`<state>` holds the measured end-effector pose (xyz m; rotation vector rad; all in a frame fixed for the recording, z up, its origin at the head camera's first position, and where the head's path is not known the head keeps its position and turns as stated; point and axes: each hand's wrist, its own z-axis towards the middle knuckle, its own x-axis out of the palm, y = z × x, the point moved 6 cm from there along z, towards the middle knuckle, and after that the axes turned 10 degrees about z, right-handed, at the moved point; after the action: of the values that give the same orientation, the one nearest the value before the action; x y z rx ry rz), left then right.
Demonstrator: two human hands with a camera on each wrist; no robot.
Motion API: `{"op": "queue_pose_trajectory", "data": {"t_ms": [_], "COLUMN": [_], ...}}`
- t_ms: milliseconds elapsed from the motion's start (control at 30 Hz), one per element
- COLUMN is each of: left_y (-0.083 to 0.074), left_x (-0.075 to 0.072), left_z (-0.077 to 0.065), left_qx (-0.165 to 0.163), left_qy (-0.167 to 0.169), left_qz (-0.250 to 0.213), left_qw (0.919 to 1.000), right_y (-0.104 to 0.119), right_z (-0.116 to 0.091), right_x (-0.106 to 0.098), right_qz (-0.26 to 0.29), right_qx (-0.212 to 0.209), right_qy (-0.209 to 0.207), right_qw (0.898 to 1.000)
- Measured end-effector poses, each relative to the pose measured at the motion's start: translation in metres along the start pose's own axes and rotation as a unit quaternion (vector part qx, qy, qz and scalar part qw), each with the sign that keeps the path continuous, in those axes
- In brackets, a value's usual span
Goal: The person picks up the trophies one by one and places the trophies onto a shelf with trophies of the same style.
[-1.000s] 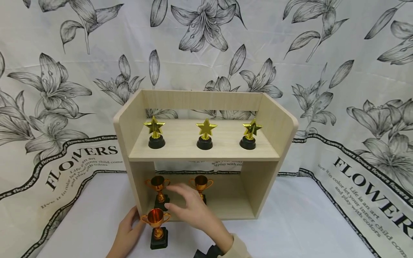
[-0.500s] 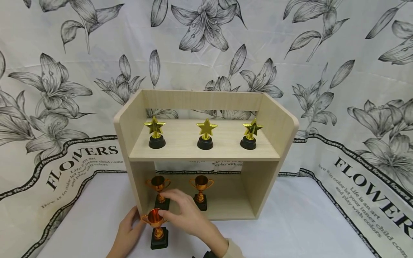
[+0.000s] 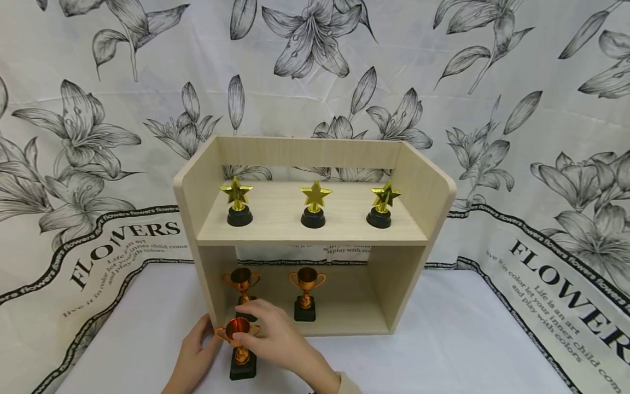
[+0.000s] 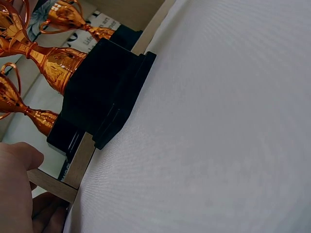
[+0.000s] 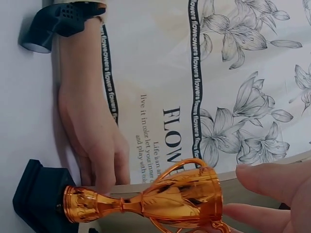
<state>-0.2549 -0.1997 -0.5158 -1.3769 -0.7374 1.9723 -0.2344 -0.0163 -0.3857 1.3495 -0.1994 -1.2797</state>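
An orange-gold trophy cup (image 3: 241, 355) with two handles and a black base stands upright on the white cloth before the wooden shelf (image 3: 311, 244). My right hand (image 3: 280, 335) hovers at its rim, thumb and fingers spread; in the right wrist view a small gap shows between the fingertips and the cup (image 5: 182, 200). My left hand (image 3: 197, 353) holds the lower front edge of the shelf's left side panel, thumb on one side and fingers on the other, as the left wrist view shows. Two matching cups stand on the lower level, one at left (image 3: 241, 280), partly hidden, another mid-shelf (image 3: 306, 280).
Along the upper level stand three gold star trophies, at left (image 3: 239, 216), middle (image 3: 313, 219) and right (image 3: 379, 219). White cloth (image 3: 472, 339) covers the table, and a flower-printed cloth (image 3: 315, 98) hangs behind. The shelf's upper board overhangs the lower cups.
My right hand has moved down and toward me, from beside the lower-left cup to the rim of the front one. The mid-shelf cup has come into full view. My left hand stays put.
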Motion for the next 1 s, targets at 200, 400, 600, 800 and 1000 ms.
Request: {"op": "queue_pose_trajectory", "data": {"t_ms": [200,400,600,800,1000], "left_y": [0.001,0.001,0.001,0.002,0.002], "left_x": [0.001,0.000,-0.001,0.000,0.000], "left_z": [0.001,0.000,0.000,0.000,0.001], "left_qx": [0.002,0.003,-0.002,-0.007,-0.004], "left_qy": [-0.011,-0.011,-0.005,-0.003,-0.009], "left_qz": [0.006,-0.001,0.000,0.009,0.010], "left_qw": [0.9999,0.9999,1.0000,0.9999,0.9999], "right_y": [-0.002,-0.006,-0.007,-0.009,-0.009], "right_z": [-0.003,-0.004,-0.006,-0.006,-0.006], "right_x": [0.006,0.010,0.012,0.013,0.013], "right_qz": [0.003,0.034,0.048,0.048,0.052], "right_qx": [-0.018,-0.008,-0.011,-0.003,-0.005], "right_qy": [-0.001,0.006,0.003,-0.002,-0.004], "right_qw": [1.000,0.999,0.999,0.999,0.999]}}
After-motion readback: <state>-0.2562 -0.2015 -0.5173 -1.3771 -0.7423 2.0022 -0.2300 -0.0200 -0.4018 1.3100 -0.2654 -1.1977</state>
